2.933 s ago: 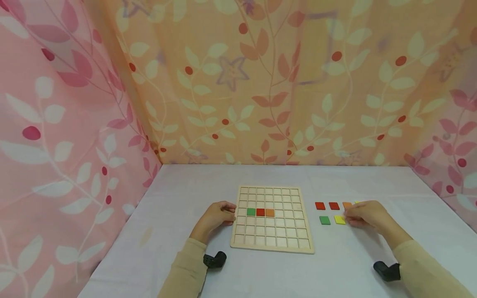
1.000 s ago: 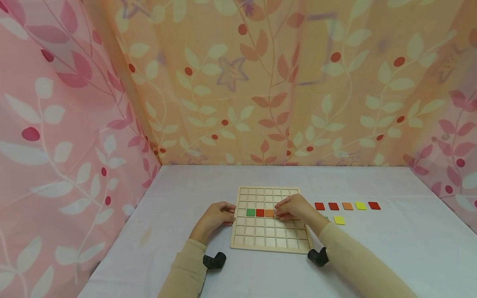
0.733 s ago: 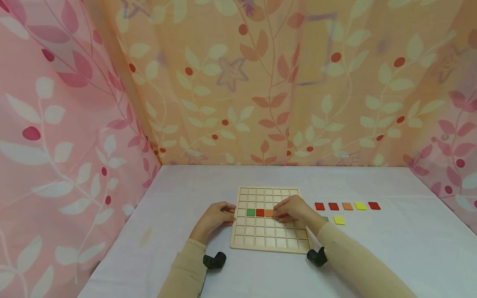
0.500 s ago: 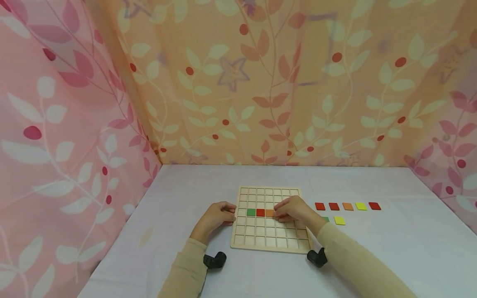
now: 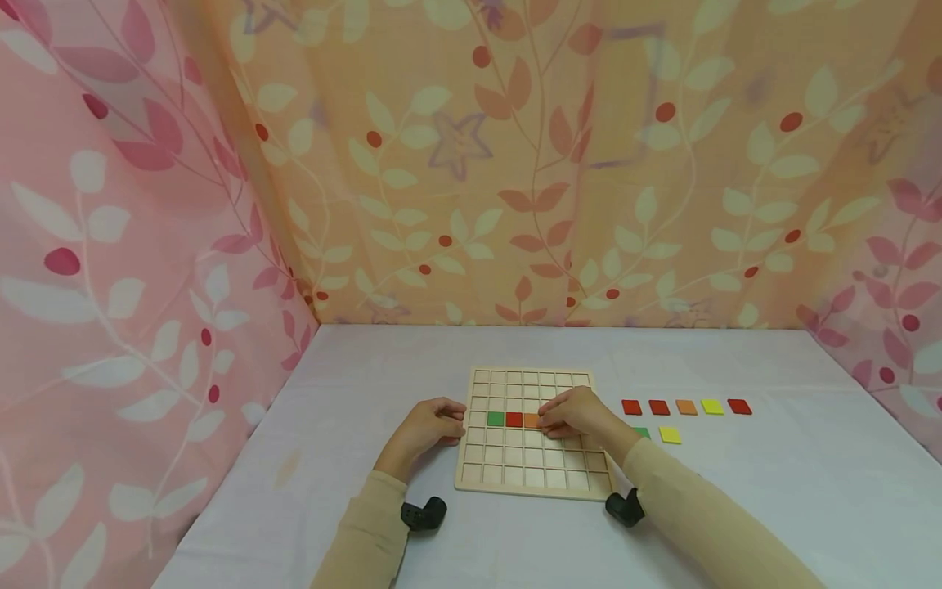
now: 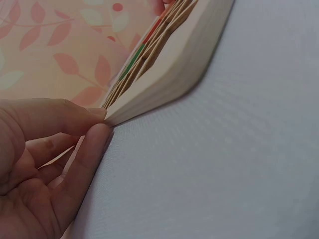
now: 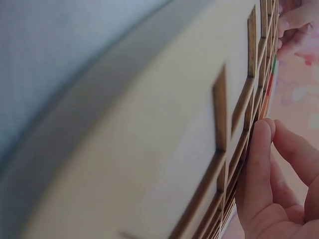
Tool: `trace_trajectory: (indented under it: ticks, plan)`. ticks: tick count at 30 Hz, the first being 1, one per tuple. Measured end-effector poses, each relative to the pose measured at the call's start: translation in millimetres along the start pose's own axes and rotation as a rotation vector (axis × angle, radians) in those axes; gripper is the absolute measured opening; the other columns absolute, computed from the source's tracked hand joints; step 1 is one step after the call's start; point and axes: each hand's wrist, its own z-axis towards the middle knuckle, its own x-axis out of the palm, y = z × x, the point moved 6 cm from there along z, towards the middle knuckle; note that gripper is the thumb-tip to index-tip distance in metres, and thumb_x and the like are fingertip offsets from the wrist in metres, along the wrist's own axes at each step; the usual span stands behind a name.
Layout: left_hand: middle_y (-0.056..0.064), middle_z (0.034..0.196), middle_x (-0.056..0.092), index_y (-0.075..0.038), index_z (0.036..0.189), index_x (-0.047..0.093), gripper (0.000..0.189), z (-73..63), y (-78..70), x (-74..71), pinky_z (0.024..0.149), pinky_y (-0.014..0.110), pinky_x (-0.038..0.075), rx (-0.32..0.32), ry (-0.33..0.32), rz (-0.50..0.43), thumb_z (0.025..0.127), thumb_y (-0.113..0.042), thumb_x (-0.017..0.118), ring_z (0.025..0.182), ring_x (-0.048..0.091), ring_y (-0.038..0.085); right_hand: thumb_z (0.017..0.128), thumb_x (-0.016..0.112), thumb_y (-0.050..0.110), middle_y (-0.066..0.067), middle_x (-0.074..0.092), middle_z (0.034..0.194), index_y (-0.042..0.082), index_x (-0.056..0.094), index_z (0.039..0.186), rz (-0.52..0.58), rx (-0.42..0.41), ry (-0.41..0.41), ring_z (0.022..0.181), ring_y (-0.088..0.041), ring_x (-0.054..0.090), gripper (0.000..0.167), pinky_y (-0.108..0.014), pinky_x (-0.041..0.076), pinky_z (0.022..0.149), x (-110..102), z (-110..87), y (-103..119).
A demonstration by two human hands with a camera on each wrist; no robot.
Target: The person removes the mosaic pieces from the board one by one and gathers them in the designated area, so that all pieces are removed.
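A square wooden grid board (image 5: pixel 513 473) lies flat on the table. One row holds a green tile (image 5: pixel 495 419), a red tile (image 5: pixel 513 420) and an orange tile (image 5: pixel 531 420) side by side. My left hand (image 5: pixel 423 427) pinches the board's left edge between thumb and forefinger, as the board (image 6: pixel 172 74) in the left wrist view confirms. Over the grid, my right hand (image 5: pixel 583 411) has its thumb and fingertips together just right of the orange tile. In the right wrist view these fingertips (image 7: pixel 262 130) touch the grid; they seem to pinch a tile there, which they hide.
Right of the board lie loose tiles: two red tiles (image 5: pixel 644 407), an orange tile (image 5: pixel 686 407), a yellow tile (image 5: pixel 711 406) and another red tile (image 5: pixel 739 406). Nearer are a yellow tile (image 5: pixel 670 435) and a partly covered green tile (image 5: pixel 643 432). Patterned curtains (image 5: pixel 515 180) enclose the white table (image 5: pixel 368 368).
My right hand has come left from the loose tiles onto the board, beside the orange tile. Over the last second it has shifted only slightly left. My left hand stays put.
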Motion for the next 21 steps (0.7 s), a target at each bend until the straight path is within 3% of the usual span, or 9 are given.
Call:
trace_trajectory:
  ticks: [10, 21]
  plan:
    - [0.015, 0.106, 0.066, 0.004, 0.117, 0.066, 0.037, -1.9, -2.4, 0.3, 0.070, 0.028, 0.059, -0.010, -0.023, -0.008, 0.081, 0.008, 0.072, 0.082, 0.063, 0.014, 0.085, 0.073, -0.002, -0.006, 0.073, 0.072, -0.012, 0.069, 0.103, 0.033, -0.033, 0.006, 0.058, -0.010, 0.067, 0.021, -0.026, 0.061, 0.059, 0.3, 0.4, -0.2]
    - [0.017, 0.108, 0.066, 0.005, 0.118, 0.065, 0.038, -3.0, -2.7, 0.5, 0.070, 0.028, 0.059, -0.006, -0.013, -0.017, 0.081, 0.007, 0.072, 0.082, 0.063, 0.015, 0.085, 0.072, -0.003, -0.008, 0.075, 0.079, -0.011, 0.071, 0.100, 0.053, -0.078, -0.033, 0.065, -0.012, 0.069, 0.017, -0.028, 0.062, 0.065, -0.9, 1.3, 1.6]
